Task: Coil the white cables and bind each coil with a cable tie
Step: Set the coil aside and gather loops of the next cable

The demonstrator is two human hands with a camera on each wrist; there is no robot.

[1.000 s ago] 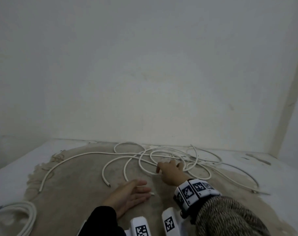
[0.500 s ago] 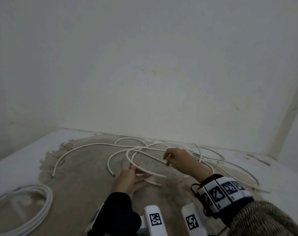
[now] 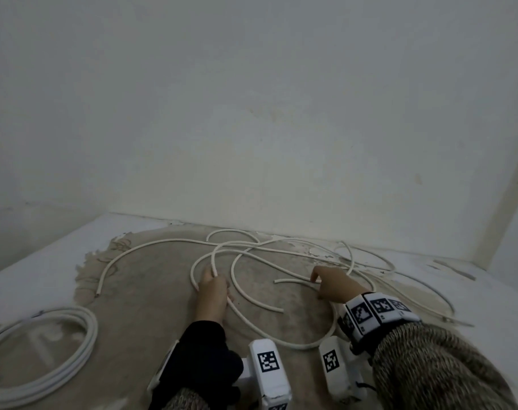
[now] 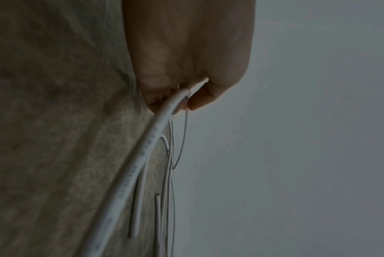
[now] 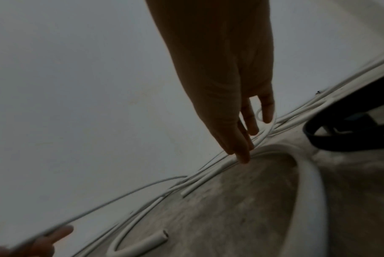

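Left hand (image 3: 212, 294) grips a thin white round cable (image 3: 248, 322); the left wrist view shows thumb and fingers (image 4: 200, 99) curled and pinching it, with the strand running out of the fist toward the camera. From that hand the cable sweeps in a wide loop across the worn beige floor patch (image 3: 151, 297) toward the right wrist.

Right hand (image 3: 334, 284) is flat and low over the tangle of loose white cables (image 3: 281, 250) near the wall. Its fingers (image 5: 244, 147) are straight and slightly spread, tips touching strands on the floor, nothing gripped. One cut cable end (image 3: 277, 281) lies just left of those fingertips.

A finished white cable coil (image 3: 44, 350) lies flat at far left, well apart from both hands. Can't tell whether it is tied.
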